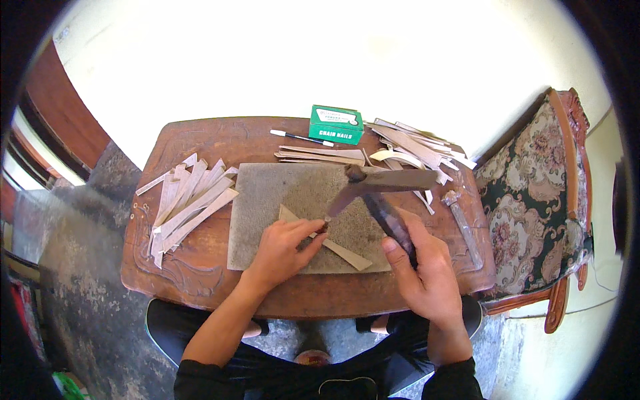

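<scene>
My right hand (pixel 427 267) grips the dark handle of a hammer (pixel 393 227). Its long head is raised over the grey board, one end just above my left fingertips. On the board (pixel 267 190), a thin, pale wooden strip (pixel 348 253) lies at a slant, wide at its ends. My left hand (pixel 288 247) rests over this strip, partly hiding it. Between thumb and forefinger it pinches a small dark pin-like piece (pixel 326 223) that stands up from the strip; its exact kind is too small to tell.
A fan of wooden strips (pixel 193 200) lies on the table's left, and more strips (pixel 413 143) heap at back right. Behind the board are stacked strips (pixel 320 155), a green nail box (pixel 335 125) and a pen (pixel 301 138). A greyish stick-like tool (pixel 465 230) lies right; beyond stands an upholstered chair (pixel 527 207).
</scene>
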### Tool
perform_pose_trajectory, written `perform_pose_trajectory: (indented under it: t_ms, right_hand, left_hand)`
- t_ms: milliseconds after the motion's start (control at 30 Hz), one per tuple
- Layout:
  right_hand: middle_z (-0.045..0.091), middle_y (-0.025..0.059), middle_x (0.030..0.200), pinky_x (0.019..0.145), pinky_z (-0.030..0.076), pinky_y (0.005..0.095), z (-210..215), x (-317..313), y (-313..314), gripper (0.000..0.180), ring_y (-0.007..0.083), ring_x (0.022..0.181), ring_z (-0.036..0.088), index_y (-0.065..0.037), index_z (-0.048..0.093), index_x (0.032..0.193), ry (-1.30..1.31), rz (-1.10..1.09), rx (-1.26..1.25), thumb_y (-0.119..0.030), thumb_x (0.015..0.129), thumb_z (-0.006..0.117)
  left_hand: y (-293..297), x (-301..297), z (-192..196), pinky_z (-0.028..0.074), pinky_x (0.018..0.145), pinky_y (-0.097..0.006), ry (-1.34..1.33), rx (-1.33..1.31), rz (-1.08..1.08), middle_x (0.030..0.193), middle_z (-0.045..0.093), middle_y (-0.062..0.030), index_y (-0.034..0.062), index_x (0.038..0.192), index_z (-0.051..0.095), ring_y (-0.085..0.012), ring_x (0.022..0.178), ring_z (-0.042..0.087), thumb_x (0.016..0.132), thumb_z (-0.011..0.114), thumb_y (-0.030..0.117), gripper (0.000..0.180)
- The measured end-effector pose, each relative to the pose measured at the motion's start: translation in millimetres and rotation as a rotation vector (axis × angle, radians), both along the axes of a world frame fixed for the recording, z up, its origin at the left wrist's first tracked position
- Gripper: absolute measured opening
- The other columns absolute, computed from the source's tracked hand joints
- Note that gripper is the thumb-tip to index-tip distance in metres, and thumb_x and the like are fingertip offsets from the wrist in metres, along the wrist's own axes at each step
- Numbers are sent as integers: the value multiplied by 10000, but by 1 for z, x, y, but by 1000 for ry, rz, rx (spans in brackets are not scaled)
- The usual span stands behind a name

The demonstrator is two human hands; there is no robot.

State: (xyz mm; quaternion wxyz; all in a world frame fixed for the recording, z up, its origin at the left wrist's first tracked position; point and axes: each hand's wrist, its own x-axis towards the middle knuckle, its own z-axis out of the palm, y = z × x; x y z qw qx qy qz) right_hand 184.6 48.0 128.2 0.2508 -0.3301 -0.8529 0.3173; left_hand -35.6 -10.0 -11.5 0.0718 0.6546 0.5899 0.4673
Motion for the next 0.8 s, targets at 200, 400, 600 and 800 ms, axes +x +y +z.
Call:
perform_pose_trajectory:
  t_ms: [200, 400, 600, 800]
  right_hand:
    - [677, 272, 986, 781, 530, 447, -1, 0, -4, 344, 472, 909, 679, -3, 540, 1316, 53, -38, -39, -147, 1012, 610]
    - [672, 284, 976, 773, 526, 474, -10, 1, 1, 343, 486, 912, 671, 2, 542, 1303, -6, -3, -14, -152, 1005, 613]
    - [672, 274, 961, 749, 514, 487, -19, -1, 3, 353, 477, 898, 664, 6, 545, 1288, -31, -3, -17, -195, 1006, 616]
    - [602, 86, 835, 585, 487, 355, -60, -8, 25, 363, 207, 643, 609, -24, 537, 1306, 286, -101, -551, -292, 1061, 554]
  left_hand:
    - [0, 0, 1, 535, 639, -363, -3, -3, -2, 904, 751, -127, 12, 1033, 731, -264, 678, 681, 845, 787, 126, 227]
    - [0, 1, 0, 528, 628, -362, -38, -25, -12, 909, 751, -134, 7, 1031, 730, -266, 668, 675, 848, 785, 127, 225]
    - [0, 1, 2, 529, 631, -361, -23, -21, -5, 911, 751, -131, 12, 1037, 731, -260, 665, 671, 855, 782, 130, 223]
    - [2, 3, 0, 523, 613, -372, -48, -38, 10, 903, 750, -97, 44, 1054, 725, -255, 626, 670, 871, 762, 150, 214]
